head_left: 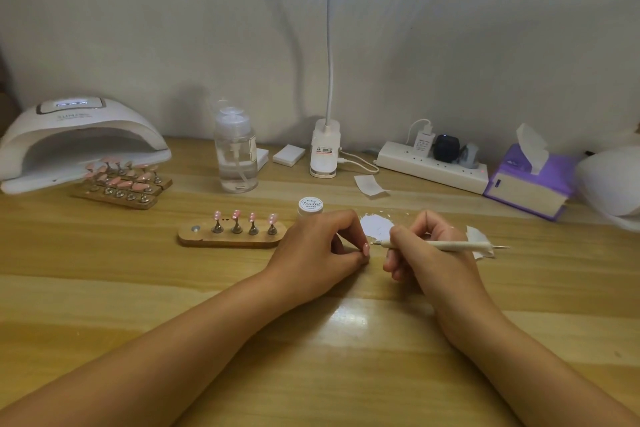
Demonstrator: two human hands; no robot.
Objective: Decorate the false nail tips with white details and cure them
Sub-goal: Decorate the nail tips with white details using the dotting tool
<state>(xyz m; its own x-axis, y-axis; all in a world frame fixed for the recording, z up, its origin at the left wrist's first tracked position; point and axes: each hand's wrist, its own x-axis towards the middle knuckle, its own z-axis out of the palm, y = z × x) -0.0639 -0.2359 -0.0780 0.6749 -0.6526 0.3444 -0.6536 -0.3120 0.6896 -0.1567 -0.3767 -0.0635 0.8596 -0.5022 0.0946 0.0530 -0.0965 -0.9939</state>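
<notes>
False nail tip in work is pink and sits just above the desk, pinched between thumb and forefinger of the left hand. Right hand grips a dotting pen, its fine end just beside the tip. Four tips stand on the near holder, one post vacant. Judged stage: detailing under way; curing in the lamp remains.

Pink nail tips on a tan wooden stand; white lamp; purple tissue box; striped light-brown desk; the pen looks off-white.
</notes>
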